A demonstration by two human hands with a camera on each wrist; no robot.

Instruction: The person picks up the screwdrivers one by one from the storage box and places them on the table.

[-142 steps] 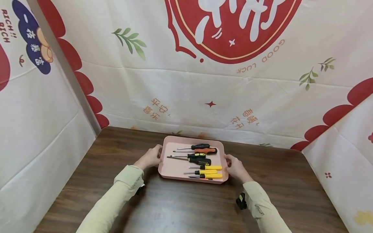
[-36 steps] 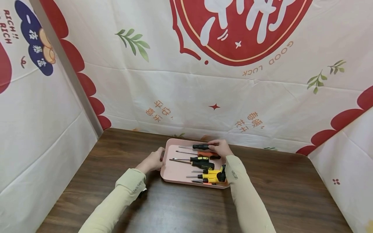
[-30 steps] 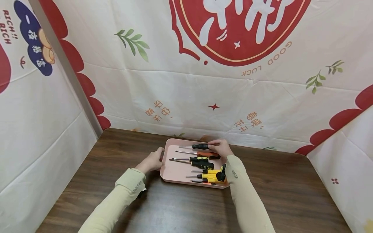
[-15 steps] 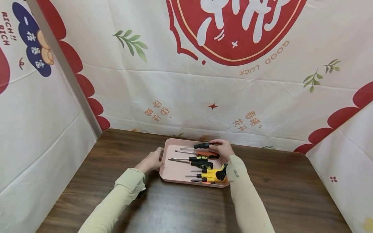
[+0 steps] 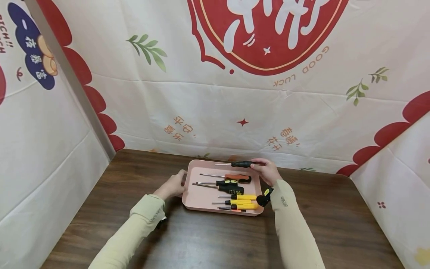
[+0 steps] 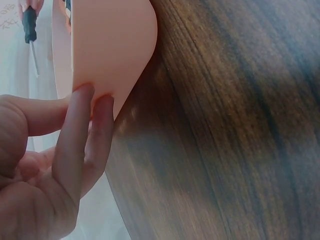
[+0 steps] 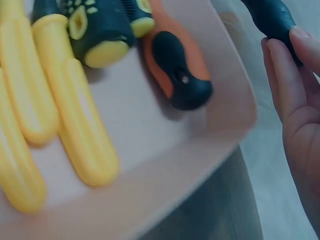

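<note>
My right hand (image 5: 267,172) pinches the handle end of a black screwdriver (image 5: 242,164) between thumb and fingers. The screwdriver hangs over the far right part of a pink tray (image 5: 199,196), its thin shaft pointing left. In the right wrist view its black handle (image 7: 271,17) is beyond the tray's wall. At the tray's left end my left hand (image 5: 173,185) grips the wall; the left wrist view has fingertips pressed on the tray's outer side (image 6: 115,40). Lying in the tray are an orange-and-black screwdriver (image 5: 236,178), two black-and-yellow screwdrivers (image 5: 231,189) and several yellow-handled screwdrivers (image 5: 246,202).
The tray sits on a dark wooden table (image 5: 201,243) near its back edge. A printed white cloth (image 5: 215,104) hangs behind, with more cloth at both sides. A black wrist device (image 5: 264,198) on the right arm overlaps the tray's right edge.
My right hand left the tray's right end, took hold of the black screwdriver and raised it off the tray's floor, up and right. My left hand keeps its grip on the tray.
</note>
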